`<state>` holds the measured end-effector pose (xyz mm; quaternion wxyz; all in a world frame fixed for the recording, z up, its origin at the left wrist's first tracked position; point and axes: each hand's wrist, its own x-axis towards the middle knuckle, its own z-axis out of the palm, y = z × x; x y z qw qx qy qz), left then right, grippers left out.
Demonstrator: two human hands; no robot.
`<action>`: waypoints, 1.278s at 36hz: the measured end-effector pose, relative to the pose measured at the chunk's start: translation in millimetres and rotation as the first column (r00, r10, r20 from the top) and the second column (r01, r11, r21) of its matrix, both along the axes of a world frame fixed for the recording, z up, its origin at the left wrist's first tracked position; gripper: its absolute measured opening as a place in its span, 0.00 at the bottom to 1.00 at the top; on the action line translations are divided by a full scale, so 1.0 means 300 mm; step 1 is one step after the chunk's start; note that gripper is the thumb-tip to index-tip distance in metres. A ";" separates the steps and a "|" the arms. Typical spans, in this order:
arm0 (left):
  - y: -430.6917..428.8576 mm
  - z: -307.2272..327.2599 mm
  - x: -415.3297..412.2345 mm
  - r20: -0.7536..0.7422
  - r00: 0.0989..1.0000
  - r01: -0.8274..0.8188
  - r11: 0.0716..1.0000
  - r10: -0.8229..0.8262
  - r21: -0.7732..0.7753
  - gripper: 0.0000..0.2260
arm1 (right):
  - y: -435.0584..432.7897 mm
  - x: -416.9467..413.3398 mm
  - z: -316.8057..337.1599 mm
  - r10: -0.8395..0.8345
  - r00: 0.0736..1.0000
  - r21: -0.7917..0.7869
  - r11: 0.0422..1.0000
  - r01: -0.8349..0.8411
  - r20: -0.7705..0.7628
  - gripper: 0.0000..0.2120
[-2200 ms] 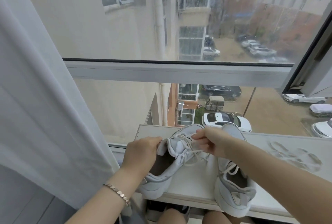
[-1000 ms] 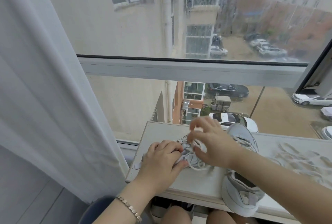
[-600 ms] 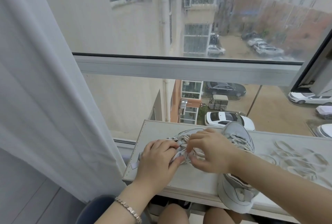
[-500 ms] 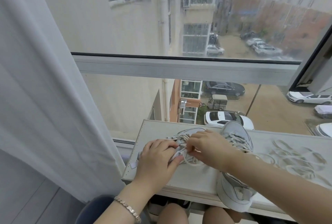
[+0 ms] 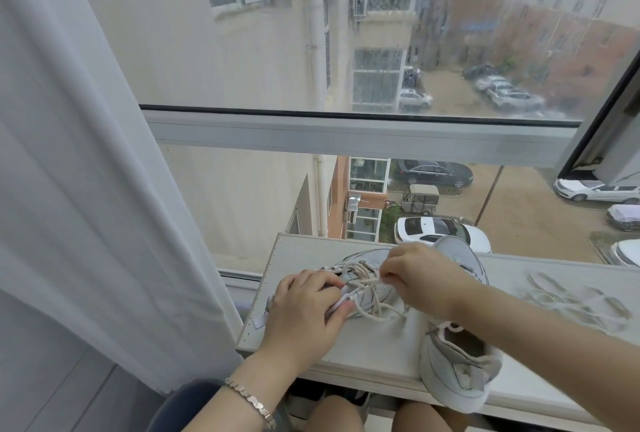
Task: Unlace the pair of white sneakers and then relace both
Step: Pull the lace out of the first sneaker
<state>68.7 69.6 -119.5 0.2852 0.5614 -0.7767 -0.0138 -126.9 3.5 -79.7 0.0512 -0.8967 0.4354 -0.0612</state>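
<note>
While clamping sneaker (image 5: 372, 256) with curled left hand (image 5: 304, 314) fingers, draw lace (image 5: 360, 270), pinched by right hand (image 5: 417, 279) fingers, rightward, clear of eyelets.

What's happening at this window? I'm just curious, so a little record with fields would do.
Place: shelf at a window, curtain on the left
Left hand: holds first sneaker down on the shelf
Right hand: pinches its lace
Second sneaker: on the shelf to the right, heel over the near edge
Left wrist: bracelet
</note>
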 end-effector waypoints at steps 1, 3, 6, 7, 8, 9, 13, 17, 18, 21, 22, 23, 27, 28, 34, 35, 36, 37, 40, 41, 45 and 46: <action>-0.001 -0.002 0.004 -0.007 1.000 0.007 1.000 -0.006 0.015 0.13 | -0.023 -0.026 0.010 -0.057 0.998 -0.009 0.998 0.057 -0.014 0.11; -0.005 -0.005 0.008 -0.020 1.000 0.008 0.999 -0.007 0.046 0.10 | -0.085 -0.106 0.033 -0.250 0.968 -0.033 0.968 0.250 -0.009 0.11; -0.004 -0.009 0.001 -0.007 1.000 -0.009 1.000 0.009 0.024 0.10 | -0.153 -0.214 0.056 -0.520 0.854 -0.006 0.854 0.520 0.028 0.11; -0.003 -0.009 -0.002 -0.006 1.000 -0.011 1.000 0.011 0.015 0.11 | -0.153 -0.222 0.056 -0.562 0.827 -0.004 0.827 0.562 -0.003 0.11; -0.002 -0.010 -0.003 -0.005 1.000 -0.011 1.000 0.011 0.004 0.13 | -0.146 -0.215 0.052 -0.567 0.822 -0.019 0.824 0.567 -0.051 0.12; -0.002 -0.010 -0.003 -0.007 1.000 -0.010 1.000 0.010 -0.004 0.14 | -0.130 -0.196 0.045 -0.527 0.845 -0.049 0.850 0.524 -0.096 0.15; -0.002 -0.012 -0.005 -0.002 1.000 -0.012 1.000 0.012 -0.014 0.14 | -0.019 -0.068 0.029 -0.120 0.992 0.010 0.993 0.119 0.045 0.23; -0.002 -0.011 -0.008 -0.001 1.000 -0.022 1.000 0.022 -0.012 0.12 | 0.045 0.049 -0.016 0.055 0.998 0.015 0.998 -0.055 0.001 0.14; -0.002 -0.012 -0.008 0.000 1.000 -0.025 1.000 0.025 -0.005 0.10 | 0.046 0.066 -0.031 0.042 0.998 -0.009 0.999 -0.042 -0.051 0.14; -0.005 -0.013 -0.009 -0.017 0.999 -0.050 0.998 0.050 0.031 0.09 | 0.040 0.098 -0.065 -0.026 0.994 -0.054 0.998 0.020 -0.109 0.12; -0.006 -0.013 -0.009 -0.018 0.998 -0.056 0.998 0.056 0.034 0.09 | 0.038 0.102 -0.073 -0.044 0.993 -0.054 0.998 0.038 -0.110 0.12; -0.007 -0.012 -0.010 -0.018 0.998 -0.058 0.998 0.059 0.032 0.09 | 0.037 0.103 -0.078 -0.055 0.993 -0.052 0.997 0.049 -0.108 0.11; -0.003 -0.009 -0.015 -0.012 0.999 -0.039 0.999 0.039 0.004 0.07 | 0.031 0.084 -0.079 -0.028 0.997 -0.075 0.997 0.023 -0.065 0.08; -0.002 -0.008 -0.016 -0.012 0.999 -0.035 0.999 0.035 0.008 0.07 | 0.031 0.077 -0.076 -0.016 0.998 -0.075 0.997 0.011 -0.067 0.08; -0.005 -0.004 -0.015 -0.016 0.998 -0.055 0.996 0.056 0.065 0.09 | 0.034 0.036 -0.031 -0.017 0.998 -0.040 0.999 0.015 -0.055 0.08; -0.005 -0.003 -0.015 -0.022 0.998 -0.055 0.996 0.057 0.073 0.10 | 0.029 0.024 -0.019 -0.053 0.998 -0.035 0.998 0.052 -0.040 0.09; -0.006 -0.003 -0.017 -0.029 0.998 -0.057 0.996 0.060 0.075 0.10 | 0.022 0.013 -0.009 -0.088 0.996 -0.029 0.996 0.088 -0.025 0.09; -0.005 -0.003 -0.020 -0.034 0.997 -0.060 0.995 0.063 0.075 0.09 | 0.015 0.008 -0.003 -0.115 0.993 -0.024 0.993 0.114 -0.020 0.10; -0.007 0.002 -0.041 -0.029 0.997 -0.073 0.996 0.075 0.056 0.07 | 0.005 0.016 0.000 -0.198 0.980 0.007 0.980 0.198 -0.036 0.09; -0.008 0.005 -0.049 -0.027 0.997 -0.077 0.996 0.078 0.054 0.07 | 0.001 0.022 -0.003 -0.240 0.970 0.027 0.970 0.241 -0.045 0.09; -0.016 0.010 -0.079 -0.020 0.996 -0.081 0.995 0.082 0.060 0.07 | -0.018 0.076 -0.022 -0.360 0.926 0.047 0.929 0.367 -0.115 0.07; -0.017 0.011 -0.082 -0.010 0.996 -0.090 0.994 0.091 0.069 0.07 | -0.027 0.089 -0.023 -0.383 0.916 0.043 0.920 0.390 -0.119 0.07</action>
